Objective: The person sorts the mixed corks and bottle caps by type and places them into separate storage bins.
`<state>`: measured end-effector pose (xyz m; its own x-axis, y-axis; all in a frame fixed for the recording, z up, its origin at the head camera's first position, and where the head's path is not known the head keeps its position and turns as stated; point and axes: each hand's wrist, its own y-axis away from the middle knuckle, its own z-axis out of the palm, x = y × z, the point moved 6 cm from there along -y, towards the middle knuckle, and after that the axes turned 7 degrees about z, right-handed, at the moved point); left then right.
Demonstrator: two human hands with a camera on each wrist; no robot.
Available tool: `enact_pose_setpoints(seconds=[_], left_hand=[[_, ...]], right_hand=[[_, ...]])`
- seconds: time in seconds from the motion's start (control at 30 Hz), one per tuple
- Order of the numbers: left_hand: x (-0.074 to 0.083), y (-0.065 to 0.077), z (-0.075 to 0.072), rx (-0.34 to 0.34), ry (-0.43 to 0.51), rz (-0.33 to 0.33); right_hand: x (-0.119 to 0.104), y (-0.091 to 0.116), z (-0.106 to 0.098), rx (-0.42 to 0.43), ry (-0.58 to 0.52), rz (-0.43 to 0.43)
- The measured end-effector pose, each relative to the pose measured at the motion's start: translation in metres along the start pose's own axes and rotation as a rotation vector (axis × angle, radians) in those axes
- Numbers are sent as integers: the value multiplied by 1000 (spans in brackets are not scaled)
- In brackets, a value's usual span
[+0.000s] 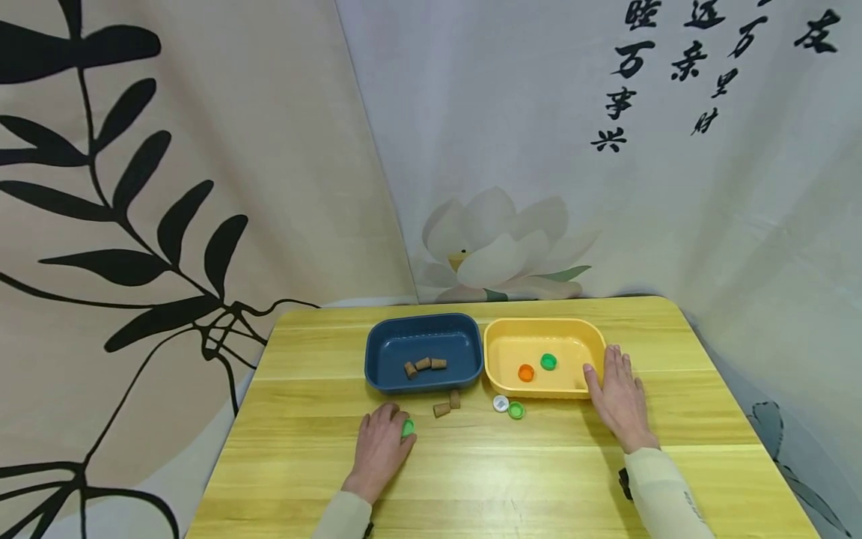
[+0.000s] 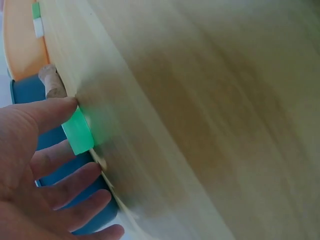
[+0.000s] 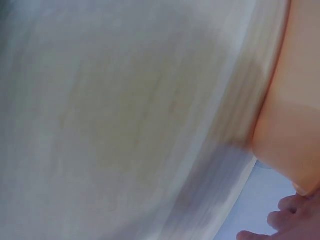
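Note:
Thumb and index finger of the left hand pinch a green bottle cap on the table in front of the blue tray; the other fingers spread beside it in the left wrist view. The right hand rests with extended fingers at the right edge of the yellow tray, thumb over its rim. Inside that tray lie an orange cap and a green cap. In the right wrist view, the right hand's fingertips show at the tray's corner.
Several brown corks lie in the blue tray, and two more corks sit on the wooden table before it. A white cap and another green cap lie in front of the yellow tray. A patterned curtain hangs behind.

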<state>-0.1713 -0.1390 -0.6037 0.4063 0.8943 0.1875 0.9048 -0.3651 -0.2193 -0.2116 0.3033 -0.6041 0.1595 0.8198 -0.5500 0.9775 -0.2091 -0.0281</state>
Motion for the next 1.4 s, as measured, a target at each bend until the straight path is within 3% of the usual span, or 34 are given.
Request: enact_pose_setpoints(seconds=[0.17, 0.3, 0.57, 0.77, 1.1, 1.4], left_hand=[[1, 0, -3, 24, 7, 21], [12, -5, -10, 61, 28, 69], [53, -31, -29, 132, 83, 151], [85, -56, -38, 148, 36, 202], [124, -108, -31, 110, -2, 278], [138, -143, -17, 42, -18, 284]], right_hand=[[1, 0, 0, -8, -3, 8], [1, 0, 0, -13, -1, 10], [2, 0, 2, -14, 4, 8], [1, 0, 2, -22, 10, 18], [1, 0, 0, -13, 9, 25], [2, 0, 1, -18, 8, 31]])
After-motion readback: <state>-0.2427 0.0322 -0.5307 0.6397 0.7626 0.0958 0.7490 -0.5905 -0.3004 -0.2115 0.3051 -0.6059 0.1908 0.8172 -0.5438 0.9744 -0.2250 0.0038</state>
